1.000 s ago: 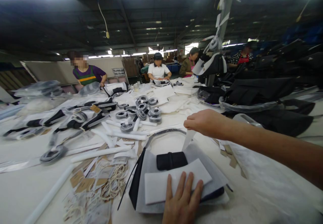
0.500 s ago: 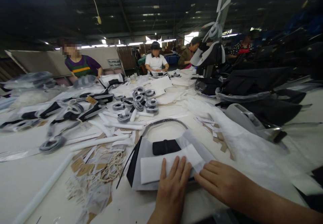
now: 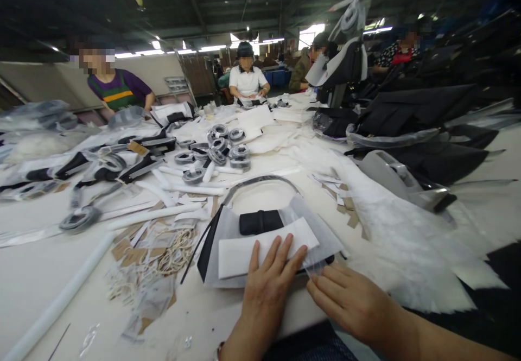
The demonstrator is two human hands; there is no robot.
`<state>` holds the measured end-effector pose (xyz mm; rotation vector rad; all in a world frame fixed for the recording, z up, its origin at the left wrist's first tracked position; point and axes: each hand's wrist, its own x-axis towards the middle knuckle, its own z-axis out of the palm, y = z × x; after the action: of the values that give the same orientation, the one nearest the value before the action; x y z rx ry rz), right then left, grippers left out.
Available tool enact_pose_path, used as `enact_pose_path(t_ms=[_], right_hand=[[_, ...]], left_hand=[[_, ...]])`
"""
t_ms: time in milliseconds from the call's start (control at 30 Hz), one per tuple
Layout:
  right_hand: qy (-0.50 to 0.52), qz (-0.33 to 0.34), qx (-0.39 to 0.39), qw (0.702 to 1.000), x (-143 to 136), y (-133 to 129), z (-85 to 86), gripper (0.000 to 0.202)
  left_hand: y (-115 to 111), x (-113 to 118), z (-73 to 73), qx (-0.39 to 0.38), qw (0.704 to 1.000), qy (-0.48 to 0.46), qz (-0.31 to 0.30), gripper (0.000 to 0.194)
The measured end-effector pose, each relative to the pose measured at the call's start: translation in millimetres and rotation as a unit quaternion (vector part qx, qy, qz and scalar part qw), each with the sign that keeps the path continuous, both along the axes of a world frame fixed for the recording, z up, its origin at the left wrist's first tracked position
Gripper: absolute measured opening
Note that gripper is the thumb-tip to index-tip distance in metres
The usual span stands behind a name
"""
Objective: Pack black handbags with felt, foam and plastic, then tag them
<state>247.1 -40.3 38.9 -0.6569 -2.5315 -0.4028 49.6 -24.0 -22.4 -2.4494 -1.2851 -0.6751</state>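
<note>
A black handbag with a wrapped handle lies in front of me on the white table. Translucent paper covers its front, leaving a black flap showing. Across the lower part rests a white foam strip. My left hand lies flat on that strip with its fingers spread. At the bag's lower right corner, my right hand has its fingers pressed together on a piece of clear film.
Tags and strings are piled at the left, with wrapped coils behind. White sheets and black bags fill the right. Several people work beyond, one in a white shirt.
The view has shifted, with the bag now slightly higher and further left. My right hand has pulled a little away from the bag's edge, and clear film shows at its fingertips.
</note>
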Motion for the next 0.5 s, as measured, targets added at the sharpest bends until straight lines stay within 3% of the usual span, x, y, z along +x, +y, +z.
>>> enact_pose_path(t_ms=[300, 400, 500], right_hand=[[0.012, 0.018, -0.05, 0.999, 4.7, -5.5, -2.3, 0.03], [0.034, 0.025, -0.099, 0.994, 13.9, 0.0, 6.5, 0.025], [0.095, -0.011, -0.172, 0.98, 27.8, 10.8, 20.5, 0.025]], left_hand=[[-1.1, -0.1, 3.1, -0.034, 0.999, 0.019, 0.008, 0.045], [-0.3, 0.0, 4.3, -0.033, 0.999, 0.017, 0.002, 0.044], [0.2, 0.0, 7.0, -0.036, 0.999, 0.018, -0.004, 0.044]])
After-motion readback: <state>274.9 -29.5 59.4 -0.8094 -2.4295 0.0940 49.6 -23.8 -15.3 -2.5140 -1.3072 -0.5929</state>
